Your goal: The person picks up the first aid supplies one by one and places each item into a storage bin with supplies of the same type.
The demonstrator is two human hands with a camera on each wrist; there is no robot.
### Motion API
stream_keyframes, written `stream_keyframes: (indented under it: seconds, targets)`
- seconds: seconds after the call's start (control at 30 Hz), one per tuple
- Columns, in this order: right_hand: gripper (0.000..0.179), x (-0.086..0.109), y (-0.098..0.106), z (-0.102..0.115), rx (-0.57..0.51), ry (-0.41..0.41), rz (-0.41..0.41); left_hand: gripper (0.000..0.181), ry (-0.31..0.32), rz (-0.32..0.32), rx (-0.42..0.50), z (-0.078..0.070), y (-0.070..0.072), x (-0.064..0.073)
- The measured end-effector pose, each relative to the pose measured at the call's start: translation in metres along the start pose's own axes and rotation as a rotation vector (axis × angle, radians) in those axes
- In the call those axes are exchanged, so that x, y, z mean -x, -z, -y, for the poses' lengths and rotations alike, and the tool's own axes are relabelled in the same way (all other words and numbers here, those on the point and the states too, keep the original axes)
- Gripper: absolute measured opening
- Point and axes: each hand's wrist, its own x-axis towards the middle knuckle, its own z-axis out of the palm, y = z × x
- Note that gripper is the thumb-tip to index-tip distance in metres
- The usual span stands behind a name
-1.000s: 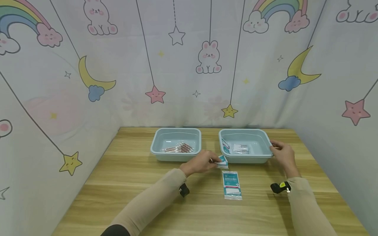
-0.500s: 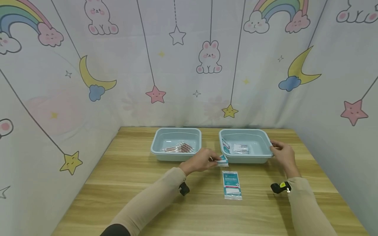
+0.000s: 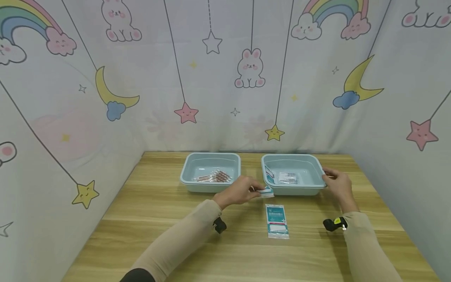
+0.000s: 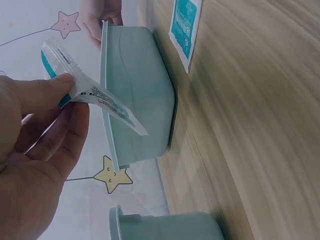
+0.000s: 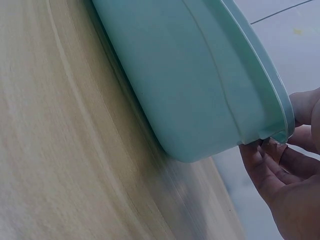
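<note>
Between thumb and fingers my left hand (image 3: 241, 190) pinches a small teal-and-white plastic packet (image 4: 102, 97). The packet is bent where it is pinched and hangs close in front of the right light-blue basin (image 3: 299, 191). On that basin's right end, my right hand (image 3: 339, 184) grips the rim, thumb above and fingers beneath in the right wrist view. Inside the basin, a teal-edged packet (image 3: 269, 174) leans on the left wall and clear-wrapped pieces (image 3: 287, 178) lie on the bottom. Flat on the table lies another teal packet (image 3: 276, 221) with a white label.
A second light-blue basin (image 3: 202, 188) stands to the left, holding a heap of clear-wrapped sticks with reddish-brown middles (image 3: 216, 177). Both basins are near the back of the wooden table (image 3: 239, 250). A printed curtain (image 3: 218, 133) rises behind and on both sides.
My left hand has risen slightly, and the packet in it has tilted, its right end a little further right. My right hand stays on the basin's rim.
</note>
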Motion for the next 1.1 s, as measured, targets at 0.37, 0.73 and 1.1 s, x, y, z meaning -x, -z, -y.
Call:
stream_keyframes:
  seconds: [0.37,0.73,1.1]
  targets:
    - [0.041,0.000,0.001,0.001,0.018,0.010,-0.006,0.020,-0.009,-0.006,0.044,-0.005,0.005,0.001]
    - [0.040,0.000,0.000,-0.001,0.027,0.028,-0.009,0.019,-0.067,-0.044,0.043,-0.010,0.014,-0.001]
    - [0.041,0.002,0.001,0.002,0.000,0.017,-0.004,0.020,-0.065,-0.063,0.053,-0.008,0.022,-0.005]
